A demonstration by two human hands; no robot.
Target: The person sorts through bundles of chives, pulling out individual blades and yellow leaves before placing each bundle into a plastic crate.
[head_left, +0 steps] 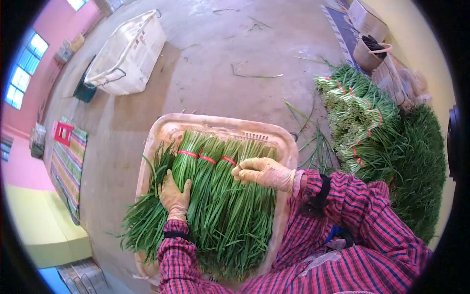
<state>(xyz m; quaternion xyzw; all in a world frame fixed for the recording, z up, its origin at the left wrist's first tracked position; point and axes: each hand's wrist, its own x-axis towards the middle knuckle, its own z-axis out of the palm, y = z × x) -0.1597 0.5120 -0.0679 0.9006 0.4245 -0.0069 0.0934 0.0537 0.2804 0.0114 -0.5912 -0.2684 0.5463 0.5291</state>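
Observation:
A shallow pale plastic crate [164,123] in front of me holds several bundles of garlic chives [215,191], stems away from me and leaves towards me. Red bands [207,159] wrap three of the bundles. My left hand [175,196], in a thin pale glove, grips the leftmost banded bundle [185,164] below its band, thumb on top and fingers down its left side. Above the right-hand chives is my right hand [264,174], also gloved, its fingertips pinched together close to a red band. Whatever lies in that pinch is hidden.
Banded chive bundles [350,110] and loose greens [421,166] are piled on the right. Behind them stand a bucket [369,54] and a cardboard box [367,22]. A large white tub [134,56] stands far left, beyond a red stool [62,133] and striped mat [71,166].

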